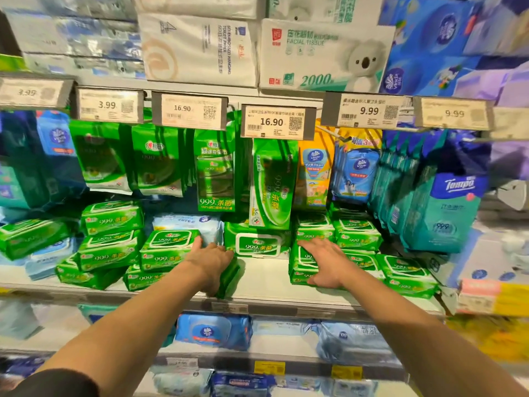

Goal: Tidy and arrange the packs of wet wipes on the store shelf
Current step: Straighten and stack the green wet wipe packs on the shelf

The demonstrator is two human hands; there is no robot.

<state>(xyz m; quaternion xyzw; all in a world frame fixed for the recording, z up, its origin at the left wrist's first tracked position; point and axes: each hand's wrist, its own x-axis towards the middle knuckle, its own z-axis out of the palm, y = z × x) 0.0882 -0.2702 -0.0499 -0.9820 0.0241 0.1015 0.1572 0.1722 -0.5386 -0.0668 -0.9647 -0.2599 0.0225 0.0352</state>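
Green packs of wet wipes lie stacked on a white store shelf (266, 282). My left hand (210, 262) grips a green pack (229, 277) standing on its edge at the shelf's middle, beside a left stack (166, 250). My right hand (326, 260) lies flat with spread fingers on top of a right stack of green packs (303, 265). A single green pack with a white lid (257, 245) lies behind, between my hands. A tall green pack (272, 181) leans upright above it.
Price tags (274, 121) hang along the rail above. Green, orange, blue and teal packs hang from hooks behind them. More green stacks (110, 242) sit left, with pale blue packs (186, 223) behind. Blue packs (213, 330) fill the lower shelf. Tissue boxes sit on top.
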